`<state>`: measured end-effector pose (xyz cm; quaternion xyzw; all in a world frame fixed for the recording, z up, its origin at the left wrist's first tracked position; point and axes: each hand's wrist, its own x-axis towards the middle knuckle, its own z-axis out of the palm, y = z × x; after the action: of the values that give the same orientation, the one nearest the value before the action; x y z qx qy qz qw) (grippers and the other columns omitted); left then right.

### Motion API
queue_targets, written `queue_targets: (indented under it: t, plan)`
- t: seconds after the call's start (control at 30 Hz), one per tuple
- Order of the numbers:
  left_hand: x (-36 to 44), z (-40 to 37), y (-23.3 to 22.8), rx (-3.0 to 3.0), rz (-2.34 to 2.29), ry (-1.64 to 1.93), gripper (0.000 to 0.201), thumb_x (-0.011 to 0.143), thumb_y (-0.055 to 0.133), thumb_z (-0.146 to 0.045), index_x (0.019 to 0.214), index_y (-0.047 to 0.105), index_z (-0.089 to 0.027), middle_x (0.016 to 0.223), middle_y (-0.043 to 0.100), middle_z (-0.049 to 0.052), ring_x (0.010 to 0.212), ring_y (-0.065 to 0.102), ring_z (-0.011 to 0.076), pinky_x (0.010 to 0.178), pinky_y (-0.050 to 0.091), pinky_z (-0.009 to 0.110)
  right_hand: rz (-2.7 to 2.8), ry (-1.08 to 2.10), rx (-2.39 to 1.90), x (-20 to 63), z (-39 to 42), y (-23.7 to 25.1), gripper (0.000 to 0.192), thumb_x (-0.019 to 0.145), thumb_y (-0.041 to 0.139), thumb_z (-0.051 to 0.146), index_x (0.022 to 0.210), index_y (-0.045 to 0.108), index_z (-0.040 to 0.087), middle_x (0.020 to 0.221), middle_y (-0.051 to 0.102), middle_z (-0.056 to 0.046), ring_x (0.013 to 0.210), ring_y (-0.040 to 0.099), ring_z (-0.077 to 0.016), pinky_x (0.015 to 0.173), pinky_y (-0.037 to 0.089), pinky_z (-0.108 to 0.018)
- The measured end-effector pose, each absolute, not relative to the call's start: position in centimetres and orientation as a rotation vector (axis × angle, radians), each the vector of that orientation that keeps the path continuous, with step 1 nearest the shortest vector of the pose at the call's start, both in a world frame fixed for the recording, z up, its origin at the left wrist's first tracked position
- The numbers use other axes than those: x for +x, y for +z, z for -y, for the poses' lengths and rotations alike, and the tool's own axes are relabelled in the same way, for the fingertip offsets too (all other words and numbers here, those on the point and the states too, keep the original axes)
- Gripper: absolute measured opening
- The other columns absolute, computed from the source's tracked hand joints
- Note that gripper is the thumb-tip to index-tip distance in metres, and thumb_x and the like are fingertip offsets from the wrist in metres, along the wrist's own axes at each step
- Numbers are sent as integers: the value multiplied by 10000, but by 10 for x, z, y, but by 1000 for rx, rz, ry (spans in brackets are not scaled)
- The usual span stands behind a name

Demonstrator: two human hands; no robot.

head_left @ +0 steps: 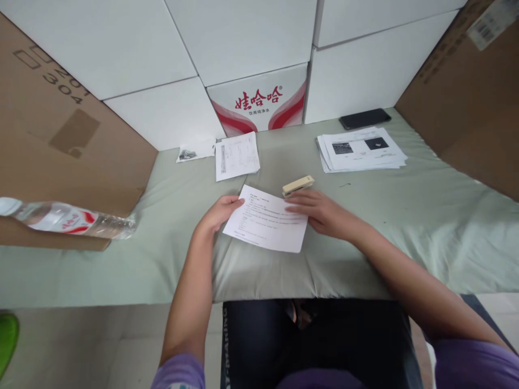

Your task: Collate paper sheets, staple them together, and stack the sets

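A white printed sheet of paper [265, 229] lies tilted near the table's front edge; whether it is one sheet or several I cannot tell. My left hand [222, 212] pinches its upper left edge, thumb on top. Over the sheet's right edge, my right hand [320, 212] rests palm down with its fingers stretched across the print. A cream stapler [298, 185] lies just beyond the right fingertips, close to the sheet's top edge.
A stack of printed papers [365, 156] and a black phone [365, 119] lie back right. Smaller papers [237, 156] lie back left. White boxes [259, 102] wall off the back; cardboard [60, 124] flanks the left, with a water bottle [73, 219] before it.
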<state>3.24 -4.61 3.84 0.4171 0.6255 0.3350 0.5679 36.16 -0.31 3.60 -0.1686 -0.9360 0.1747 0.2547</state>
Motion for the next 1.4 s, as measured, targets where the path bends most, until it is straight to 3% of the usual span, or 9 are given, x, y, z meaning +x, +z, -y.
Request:
queue_targets:
  t: [0.1, 0.2, 0.3, 0.47, 0.63, 0.83, 1.13, 1.3, 1.4]
  plan:
    - [41, 44, 33, 1029, -1450, 763, 446, 784, 764, -507, 1006, 765, -120, 874, 790, 103, 743, 718, 208, 661, 531, 293, 2350, 617, -779, 371, -8, 38, 490, 900, 434, 87, 1315, 661, 214, 1370, 642, -88, 1290, 580, -260, 1097, 454, -456]
    - [52, 45, 32, 1079, -1423, 731, 429, 807, 740, -500, 1002, 765, -119, 863, 786, 96, 734, 708, 202, 650, 519, 290, 2242, 830, -1083, 372, -12, 38, 377, 939, 465, 224, 1231, 701, 191, 1177, 724, -84, 1035, 680, -250, 909, 528, -389]
    - [63, 46, 31, 1118, -1406, 741, 431, 820, 722, -507, 997, 764, -116, 860, 783, 95, 746, 706, 208, 660, 519, 298, 2269, 1018, -1169, 364, -9, 35, 315, 939, 526, 340, 1126, 731, 191, 999, 743, -66, 835, 670, -210, 754, 509, -329]
    - [78, 45, 24, 1160, -1358, 769, 436, 830, 704, -525, 992, 754, -124, 893, 779, 92, 805, 710, 213, 701, 533, 305, 2293, 1083, -1233, 361, -7, 37, 247, 909, 505, 261, 948, 738, 188, 840, 711, -41, 738, 618, -177, 666, 445, -296]
    - [85, 49, 27, 1153, -1316, 576, 384, 838, 696, -510, 946, 720, -143, 814, 749, 79, 675, 684, 180, 535, 500, 269, 2355, 880, -1282, 375, -13, 43, 295, 911, 460, 184, 932, 750, 225, 913, 735, -25, 842, 653, -192, 749, 447, -308]
    - [99, 57, 37, 1087, -1351, 425, 233, 870, 687, -383, 867, 683, -150, 778, 733, 55, 631, 668, 146, 507, 492, 244, 2516, 527, -1373, 378, -16, 43, 333, 903, 450, 134, 932, 769, 222, 897, 738, -53, 863, 631, -227, 791, 424, -343]
    - [122, 58, 41, 1108, -1500, 424, 280, 927, 618, -345, 713, 610, -166, 650, 703, 56, 517, 657, 148, 392, 262, 223, 2524, 292, -1470, 376, -15, 39, 364, 891, 449, 109, 959, 790, 215, 909, 738, -104, 1004, 533, -326, 886, 366, -456]
    - [130, 51, 40, 1142, -1488, 439, 294, 941, 593, -296, 676, 610, -171, 577, 657, 27, 473, 595, 139, 473, 400, 256, 2498, 272, -1564, 379, -16, 42, 364, 884, 461, 126, 993, 799, 207, 893, 729, -132, 1020, 519, -347, 898, 341, -476]
    - [132, 43, 42, 1146, -1478, 394, 300, 939, 585, -254, 655, 611, -159, 553, 643, 27, 445, 560, 125, 462, 366, 252, 2476, 265, -1605, 380, -15, 44, 358, 887, 458, 131, 991, 794, 198, 905, 728, -144, 1042, 519, -361, 906, 324, -490]
